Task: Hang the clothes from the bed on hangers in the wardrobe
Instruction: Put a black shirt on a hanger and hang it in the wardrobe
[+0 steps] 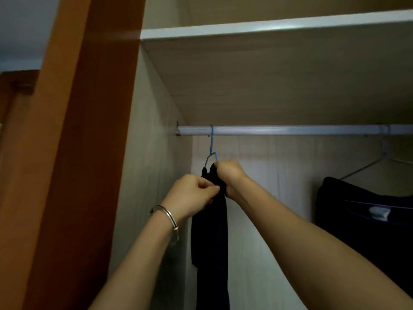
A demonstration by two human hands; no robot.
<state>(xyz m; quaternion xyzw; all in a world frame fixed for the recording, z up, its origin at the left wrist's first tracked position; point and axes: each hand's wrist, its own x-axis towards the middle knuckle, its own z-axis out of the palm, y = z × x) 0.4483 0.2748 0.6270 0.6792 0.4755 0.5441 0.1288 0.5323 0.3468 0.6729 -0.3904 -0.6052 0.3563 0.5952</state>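
A dark garment (211, 238) hangs long and narrow from a blue wire hanger (211, 144) hooked over the silver wardrobe rail (279, 130) near its left end. My left hand (192, 194), with a silver bangle on the wrist, pinches the garment's cloth just below the hanger's shoulder. My right hand (229, 173) grips the top of the garment where it lies over the hanger. Most of the hanger's frame is hidden by the cloth and my hands.
Further right on the rail hangs another blue hanger (383, 153) carrying a dark garment (366, 215). A shelf (268, 27) runs above the rail. The wardrobe's side wall (152, 175) and a brown door panel (73, 153) stand close on the left.
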